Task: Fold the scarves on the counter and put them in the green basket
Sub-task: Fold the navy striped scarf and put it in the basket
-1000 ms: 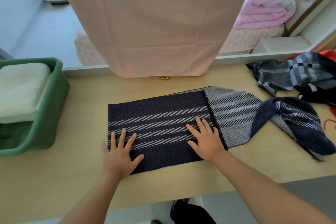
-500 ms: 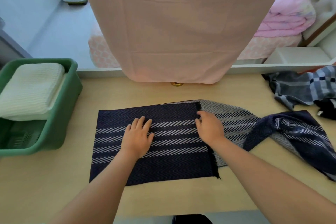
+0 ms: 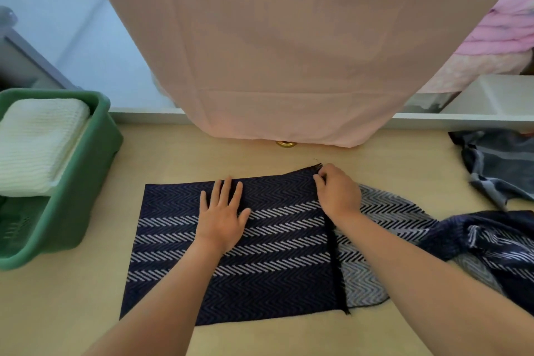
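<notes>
A navy scarf [image 3: 260, 263] with white herringbone stripes lies on the wooden counter [image 3: 72, 312], its left end folded flat over itself. My left hand [image 3: 221, 215] presses flat on the folded part with fingers spread. My right hand [image 3: 338, 192] pinches the far right corner of the fold at its fringed edge. The rest of the scarf trails off bunched to the right. The green basket [image 3: 72, 211] stands at the left and holds a folded cream scarf [image 3: 37, 147].
A grey and blue plaid scarf [image 3: 500, 165] lies crumpled at the far right. A peach cloth [image 3: 289, 52] hangs over the counter's back edge, with a small brass knob [image 3: 286, 143] below it. A white ledge runs behind the counter.
Both hands slid from the near edge of the fold toward its far edge. My right hand went from lying flat to pinching the far right corner.
</notes>
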`<action>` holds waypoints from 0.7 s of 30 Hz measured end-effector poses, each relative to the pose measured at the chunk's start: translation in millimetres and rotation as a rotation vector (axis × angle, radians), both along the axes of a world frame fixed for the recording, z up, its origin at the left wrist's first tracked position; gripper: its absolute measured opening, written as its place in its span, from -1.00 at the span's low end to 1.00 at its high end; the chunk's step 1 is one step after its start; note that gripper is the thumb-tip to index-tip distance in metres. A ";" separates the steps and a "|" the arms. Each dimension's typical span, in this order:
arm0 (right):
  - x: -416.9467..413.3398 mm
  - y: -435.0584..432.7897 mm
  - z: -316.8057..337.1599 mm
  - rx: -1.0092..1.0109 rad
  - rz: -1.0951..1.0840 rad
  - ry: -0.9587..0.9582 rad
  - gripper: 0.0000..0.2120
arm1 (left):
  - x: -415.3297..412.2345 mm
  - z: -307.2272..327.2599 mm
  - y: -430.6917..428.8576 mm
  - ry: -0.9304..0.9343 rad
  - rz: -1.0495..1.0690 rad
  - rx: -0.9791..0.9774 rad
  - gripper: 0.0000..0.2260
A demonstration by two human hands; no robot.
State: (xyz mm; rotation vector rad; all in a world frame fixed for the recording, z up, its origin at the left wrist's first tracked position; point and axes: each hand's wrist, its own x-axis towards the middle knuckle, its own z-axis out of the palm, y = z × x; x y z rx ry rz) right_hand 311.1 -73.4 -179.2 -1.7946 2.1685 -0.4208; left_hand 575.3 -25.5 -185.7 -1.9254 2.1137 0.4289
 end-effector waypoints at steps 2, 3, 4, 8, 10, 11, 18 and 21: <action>-2.6 -4.2 -2.2 0.020 0.030 0.030 -0.82 | 0.5 -4.3 2.5 0.007 0.035 -0.087 -0.40; -3.0 -4.6 -3.1 0.037 0.038 0.052 -0.82 | 1.8 -5.5 5.9 0.023 0.052 -0.134 -0.39; -3.0 -3.4 -3.6 0.037 0.051 0.091 -0.77 | 3.9 -6.7 10.0 0.043 0.068 -0.166 -0.39; 8.9 25.8 -7.7 -0.120 0.262 0.255 -0.61 | 23.6 -17.8 28.5 0.055 0.071 -0.133 -0.37; 18.7 45.8 -13.2 -0.035 0.395 0.237 -0.54 | 37.4 -22.3 31.6 0.038 0.041 -0.111 -0.34; 23.5 55.1 -17.2 0.060 0.427 0.226 -0.48 | 44.5 -23.6 31.8 0.027 0.017 -0.101 -0.33; 76.8 85.9 -23.1 0.276 0.430 0.241 -0.36 | 103.7 -19.9 30.1 0.008 -0.063 -0.059 -0.29; 105.2 86.1 -19.4 0.318 0.441 0.255 -0.35 | 129.2 -14.4 28.5 0.014 -0.050 -0.040 -0.29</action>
